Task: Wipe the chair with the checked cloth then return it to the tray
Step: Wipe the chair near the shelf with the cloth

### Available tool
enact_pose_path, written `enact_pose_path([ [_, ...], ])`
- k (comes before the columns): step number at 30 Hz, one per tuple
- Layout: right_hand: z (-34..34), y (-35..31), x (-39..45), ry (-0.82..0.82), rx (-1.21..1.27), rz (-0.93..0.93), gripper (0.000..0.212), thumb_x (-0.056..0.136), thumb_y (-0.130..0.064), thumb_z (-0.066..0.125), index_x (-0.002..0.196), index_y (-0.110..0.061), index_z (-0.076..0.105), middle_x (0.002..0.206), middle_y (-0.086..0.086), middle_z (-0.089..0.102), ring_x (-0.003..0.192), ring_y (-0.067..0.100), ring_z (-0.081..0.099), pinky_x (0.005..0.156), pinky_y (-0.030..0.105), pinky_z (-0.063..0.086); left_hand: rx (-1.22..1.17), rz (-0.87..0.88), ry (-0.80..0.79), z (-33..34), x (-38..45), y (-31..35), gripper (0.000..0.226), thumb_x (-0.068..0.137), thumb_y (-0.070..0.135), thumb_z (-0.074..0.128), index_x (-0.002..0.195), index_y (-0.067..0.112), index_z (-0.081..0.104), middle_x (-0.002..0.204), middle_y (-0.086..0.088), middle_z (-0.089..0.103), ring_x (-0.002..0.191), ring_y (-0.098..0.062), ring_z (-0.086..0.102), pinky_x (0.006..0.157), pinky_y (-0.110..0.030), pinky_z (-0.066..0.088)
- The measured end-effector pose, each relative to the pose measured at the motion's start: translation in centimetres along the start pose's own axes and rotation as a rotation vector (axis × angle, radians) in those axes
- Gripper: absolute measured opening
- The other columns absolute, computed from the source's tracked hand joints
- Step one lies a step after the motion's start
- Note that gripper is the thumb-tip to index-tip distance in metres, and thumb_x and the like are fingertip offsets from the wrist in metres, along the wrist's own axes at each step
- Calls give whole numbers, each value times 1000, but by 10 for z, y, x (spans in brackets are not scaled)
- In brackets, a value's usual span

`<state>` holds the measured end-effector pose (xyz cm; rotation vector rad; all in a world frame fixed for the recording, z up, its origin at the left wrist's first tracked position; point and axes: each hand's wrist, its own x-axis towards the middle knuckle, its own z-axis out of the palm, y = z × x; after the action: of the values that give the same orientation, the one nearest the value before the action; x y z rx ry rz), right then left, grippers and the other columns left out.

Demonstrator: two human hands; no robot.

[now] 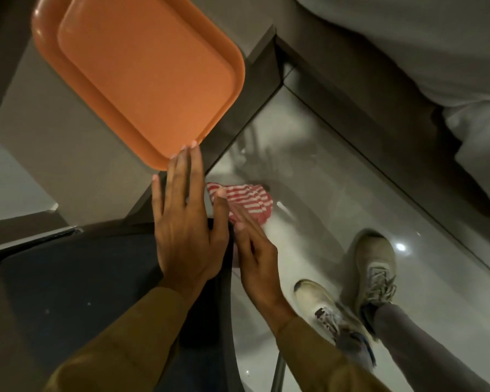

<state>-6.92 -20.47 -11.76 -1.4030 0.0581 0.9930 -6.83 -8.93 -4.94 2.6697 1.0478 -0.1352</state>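
**Item: wiping pass at the chair's edge.**

- Chair: dark seat, lower left of frame; its right-hand rim runs down the centre.
- Checked cloth: red and white, bunched, centre of frame. It sits just beyond the chair's rim, against the glossy floor behind it.
- Tray: orange, bare, upper left of frame, on a pale counter. It is near the cloth, up and to the left of it.
- Left hand: flat, fingers straight and close together, holding nothing. The palm lies over the chair's rim; the fingertips reach to the tray's lower corner.
- Right hand: fingers extended and laid flat against the near end of the cloth. Whether they pinch it or only press it against the rim cannot be told, as the underside is hidden.
- Cloth relative to fingers: its near fold lies under the right fingertips and beside the left thumb; the striped bulk stands clear beyond both hands, toward the frame's centre right.
- Handling note (judgement): the step looks like wiping the rim. Keep the left hand steadying the seat, spread the cloth rather than leave it bunched, and draw it along the rim with even pressure. A loose bunch could slip off to the floor.
- Also in view: two shoes, lower right.
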Motion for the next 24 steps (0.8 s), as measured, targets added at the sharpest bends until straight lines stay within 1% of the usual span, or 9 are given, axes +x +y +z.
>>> enact_pose_path([
  [3,-10,28,31,24,-48,38,41,115,-11,46,153,-8,58,163,5,57,156,17,49,131,41,39,-16,-1,23,4,0,-3,68,111,45,29,173,18,21,181,-1,25,170,-18,18,140,-55,12],
  [7,-28,36,68,89,-47,263,42,115,-24,46,152,-13,60,155,8,64,147,24,57,125,53,46,-55,-8,52,8,1,-6,68,111,46,29,173,21,20,181,5,24,170,-12,15,141,-49,10],
  [10,-20,13,55,110,12,272,38,115,-30,48,135,-11,74,137,10,76,131,28,70,114,58,54,-57,-29,39,6,0,-6,68,110,46,29,174,21,20,181,4,25,170,-13,16,141,-49,10],
  [12,-14,-7,21,24,72,173,37,114,-34,49,133,-16,75,133,3,79,129,22,73,113,48,57,-63,-29,18,3,0,-3,69,109,43,29,173,20,21,181,2,26,170,-15,17,141,-50,10],
  [15,-12,-14,-7,-79,100,110,38,115,-33,47,147,-26,66,148,-12,70,143,5,62,120,26,49,-31,-13,8,1,1,-2,70,106,38,31,173,17,23,180,-1,28,169,-18,21,140,-53,11],
  [18,-13,2,6,-60,70,65,39,115,-18,44,149,-16,64,152,-6,68,147,9,59,126,34,46,-30,0,24,4,0,-3,68,108,38,33,173,18,23,180,-1,29,169,-18,21,140,-53,13],
  [21,-16,31,34,-68,9,64,42,117,-17,39,154,-10,58,163,2,57,155,16,50,131,38,39,-35,8,50,7,-1,-6,66,111,42,32,173,19,23,180,0,29,169,-17,21,140,-52,13],
  [22,-18,38,41,-54,5,97,43,117,-20,38,156,-12,55,165,1,54,156,16,48,131,36,38,-42,7,53,8,0,-7,66,112,44,31,173,19,23,180,0,30,169,-17,20,140,-51,13],
  [24,-21,43,57,0,7,195,46,117,-31,37,159,-19,51,161,-5,56,155,15,48,124,21,44,-54,-2,48,8,0,-7,67,112,46,29,173,19,23,180,1,29,169,-16,19,141,-50,12],
])
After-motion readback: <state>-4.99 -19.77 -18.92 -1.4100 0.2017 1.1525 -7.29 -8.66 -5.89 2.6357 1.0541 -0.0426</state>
